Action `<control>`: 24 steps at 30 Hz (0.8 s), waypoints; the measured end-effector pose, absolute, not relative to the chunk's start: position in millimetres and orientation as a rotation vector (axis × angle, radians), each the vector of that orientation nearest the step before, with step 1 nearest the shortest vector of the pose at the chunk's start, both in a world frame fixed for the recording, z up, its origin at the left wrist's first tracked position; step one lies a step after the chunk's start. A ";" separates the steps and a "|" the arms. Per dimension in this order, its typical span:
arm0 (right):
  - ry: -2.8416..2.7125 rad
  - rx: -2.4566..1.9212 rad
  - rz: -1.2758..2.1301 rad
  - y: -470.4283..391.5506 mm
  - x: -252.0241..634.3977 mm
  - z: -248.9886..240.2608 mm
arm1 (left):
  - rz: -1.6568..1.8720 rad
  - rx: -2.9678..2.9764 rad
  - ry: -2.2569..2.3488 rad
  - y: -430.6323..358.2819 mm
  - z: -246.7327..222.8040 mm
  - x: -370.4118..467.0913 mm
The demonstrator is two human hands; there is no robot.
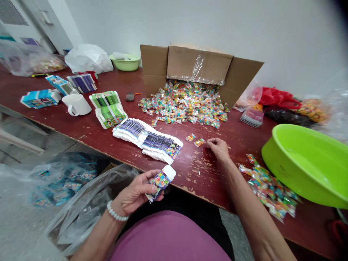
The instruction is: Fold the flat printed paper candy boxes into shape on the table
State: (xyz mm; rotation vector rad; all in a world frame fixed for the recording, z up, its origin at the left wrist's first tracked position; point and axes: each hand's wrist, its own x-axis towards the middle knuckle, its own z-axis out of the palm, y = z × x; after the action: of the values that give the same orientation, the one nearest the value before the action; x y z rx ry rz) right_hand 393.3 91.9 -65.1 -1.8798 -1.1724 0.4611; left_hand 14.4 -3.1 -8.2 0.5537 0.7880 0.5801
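Observation:
My left hand (138,192) holds a small purple printed box (161,181) with its white top flap open, in front of the table edge. On the table, my right hand (218,148) has its fingers together at the edge of a small clear candy packet (199,142). Another candy packet (190,137) lies just left of that one. Flat purple boxes (160,145) are fanned out in two overlapping stacks beyond my left hand. Behind them, a heap of candy packets (187,103) spills from a cardboard box (199,65) lying on its side.
A green basin (310,163) stands at the right beside loose candy packets (272,192). Green boxes (108,108), a white mug (76,105) and blue boxes (40,98) are at the left. A plastic-lined container (89,206) sits below the table edge.

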 end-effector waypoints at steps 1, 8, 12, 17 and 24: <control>-1.183 -1.897 0.459 91.8 391.7 -62.8 | 0.541 0.527 0.748 -5.7 -10.9 17.1; -1.191 -1.954 0.488 109.2 366.1 -49.9 | 0.510 0.591 0.646 -15.2 -12.5 30.9; -1.120 -1.912 0.562 102.3 357.7 -41.5 | 0.567 0.793 0.704 -11.1 -6.4 32.3; -1.104 -1.694 0.721 53.7 324.2 -18.0 | 0.577 0.945 0.858 -7.2 -5.7 42.4; -1.594 -1.208 0.554 -12.1 241.4 6.6 | 0.542 1.019 0.801 -10.4 1.6 61.7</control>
State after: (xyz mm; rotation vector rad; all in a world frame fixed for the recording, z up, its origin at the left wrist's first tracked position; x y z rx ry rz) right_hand 241.4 -12.1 6.6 -1.2079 -1.5938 0.5535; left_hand 61.7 -10.4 1.6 1.0187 0.8010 0.5422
